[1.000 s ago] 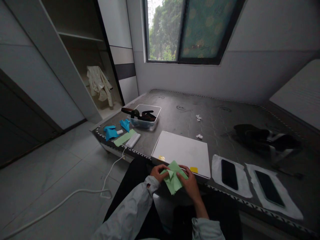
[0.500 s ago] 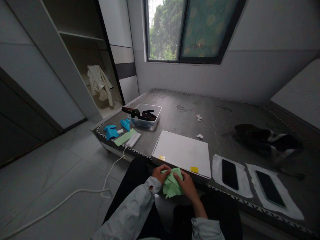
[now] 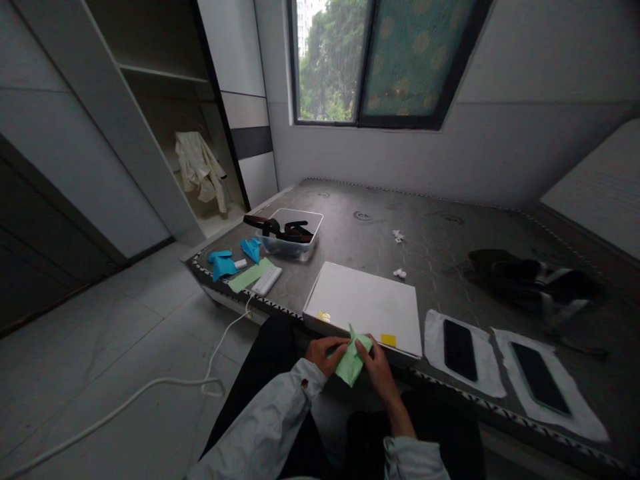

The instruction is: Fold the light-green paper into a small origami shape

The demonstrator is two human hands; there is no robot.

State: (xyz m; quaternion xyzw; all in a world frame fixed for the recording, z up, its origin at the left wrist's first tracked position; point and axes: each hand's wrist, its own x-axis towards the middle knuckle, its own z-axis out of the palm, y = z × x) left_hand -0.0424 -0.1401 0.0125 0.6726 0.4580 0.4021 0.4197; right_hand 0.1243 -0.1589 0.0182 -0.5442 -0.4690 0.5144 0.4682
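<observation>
A folded sheet of light green paper (image 3: 351,367) is held between my two hands, just above my lap at the near edge of the white box. My left hand (image 3: 326,353) pinches its left side with thumb and fingertips. On the other side my right hand (image 3: 375,363) grips the paper, its thumb lying over the front. A pointed corner of the paper sticks up between the hands. The flat white box (image 3: 367,303) lies right behind them, with a yellow sticky note (image 3: 389,340) on its front edge.
Left on the mattress (image 3: 360,233) are a clear plastic bin (image 3: 300,250) with dark straps, blue folded paper (image 3: 223,265), a green strip (image 3: 250,275) and a white power strip (image 3: 267,281). Two phones (image 3: 460,350) on white cloths and a black bag (image 3: 540,277) are at right.
The green paper has been turned and narrowed; it was spread wider with several layers showing, and one corner now points up. Both hands have shifted slightly around it.
</observation>
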